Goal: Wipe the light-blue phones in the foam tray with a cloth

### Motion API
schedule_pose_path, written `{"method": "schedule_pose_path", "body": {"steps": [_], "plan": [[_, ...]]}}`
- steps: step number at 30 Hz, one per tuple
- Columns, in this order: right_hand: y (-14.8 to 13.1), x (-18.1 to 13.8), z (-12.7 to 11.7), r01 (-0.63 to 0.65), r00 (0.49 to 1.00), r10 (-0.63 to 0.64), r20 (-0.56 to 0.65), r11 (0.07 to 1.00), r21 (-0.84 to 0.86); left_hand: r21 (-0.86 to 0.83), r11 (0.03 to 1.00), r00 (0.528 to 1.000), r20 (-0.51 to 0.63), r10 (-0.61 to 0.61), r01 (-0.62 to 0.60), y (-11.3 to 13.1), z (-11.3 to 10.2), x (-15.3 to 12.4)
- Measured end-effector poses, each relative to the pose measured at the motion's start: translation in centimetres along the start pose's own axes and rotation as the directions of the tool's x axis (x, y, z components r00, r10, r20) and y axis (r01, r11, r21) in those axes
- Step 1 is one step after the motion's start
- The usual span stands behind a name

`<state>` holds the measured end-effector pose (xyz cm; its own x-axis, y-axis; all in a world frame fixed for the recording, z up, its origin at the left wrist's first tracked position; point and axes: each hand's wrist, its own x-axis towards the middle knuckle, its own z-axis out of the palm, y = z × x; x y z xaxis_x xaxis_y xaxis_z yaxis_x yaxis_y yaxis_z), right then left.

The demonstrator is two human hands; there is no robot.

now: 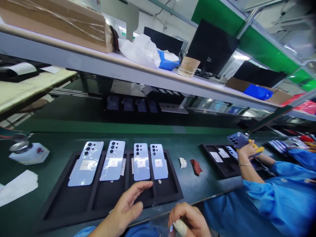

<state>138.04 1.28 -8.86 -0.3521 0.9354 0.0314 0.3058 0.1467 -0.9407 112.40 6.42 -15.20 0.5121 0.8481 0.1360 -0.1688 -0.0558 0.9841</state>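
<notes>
My left hand (129, 205) reaches over the front of a black foam tray (90, 202), fingers stretched out and holding nothing. In the tray's compartments lie several light blue phones, backs up with white labels; the left hand is nearest to the third phone (142, 172) and the fourth phone (159, 169). At the table's front edge, right of the tray, my right hand (189, 219) is closed with curled fingers. A pale cover wraps its thumb. Something small and whitish shows at its fingertips, too little to name.
A crumpled white scrap (183, 162) and a dark red scrap (196, 167) lie right of the tray. A metal-topped bottle (31, 153) and white paper (21, 187) sit left. A co-worker's hand (247, 151) holds a dark phone over another tray (223, 169). A shelf (98, 61) crosses above.
</notes>
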Motion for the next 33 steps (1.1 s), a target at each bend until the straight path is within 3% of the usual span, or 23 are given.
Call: {"method": "schedule_pose_path", "body": {"steps": [2,4,6,8,11,13,16,20,23,28,33], "plan": [[-1.1,1.3,1.3,0.009,1.0,-0.01,0.03,0.999,0.033,0.046,0.999,0.992,0.121,-0.03,0.025,1.1,0.0,-1.4],[-1.5,2.3,2.4,0.025,0.998,-0.028,0.06,0.999,0.038,0.168,0.983,0.981,0.165,-0.104,0.076,1.9,0.3,-2.4],[-1.4,3.5,3.0,0.068,0.996,-0.07,0.052,0.997,0.047,0.252,0.961,0.98,0.133,-0.15,0.113,2.1,0.6,-3.2],[-0.7,4.9,3.2,0.135,0.99,-0.134,-0.037,0.99,0.028,0.281,0.952,0.987,0.071,-0.145,0.119,1.8,0.6,-3.9],[0.9,7.6,3.4,0.23,0.959,-0.259,-0.113,0.947,-0.222,0.308,0.948,0.996,0.017,-0.086,0.077,0.9,0.0,-5.1],[2.0,9.5,4.0,0.281,0.952,-0.305,0.022,0.846,-0.452,0.372,0.927,0.998,0.017,-0.057,0.047,0.3,-0.6,-5.9],[2.8,12.1,5.7,0.378,0.926,-0.241,0.292,0.63,-0.679,0.483,0.875,0.999,-0.029,-0.026,0.037,-0.4,-1.3,-6.6],[2.5,14.4,7.2,0.476,0.875,-0.12,0.468,0.376,-0.795,0.503,0.861,0.996,-0.08,-0.046,0.081,-0.3,-2.0,-6.7],[1.9,15.4,7.2,0.542,0.837,-0.082,0.542,0.268,-0.796,0.469,0.874,0.992,-0.073,-0.103,0.125,0.1,-2.2,-6.5],[2.0,15.8,6.5,0.599,0.797,-0.099,0.596,0.251,-0.76,0.425,0.9,0.994,-0.082,-0.073,0.101,-0.5,-2.2,-6.5],[4.2,15.2,6.6,0.491,0.87,-0.171,0.462,0.374,-0.787,0.398,0.916,0.995,-0.103,-0.012,0.053,-1.2,-2.2,-6.9]]}}
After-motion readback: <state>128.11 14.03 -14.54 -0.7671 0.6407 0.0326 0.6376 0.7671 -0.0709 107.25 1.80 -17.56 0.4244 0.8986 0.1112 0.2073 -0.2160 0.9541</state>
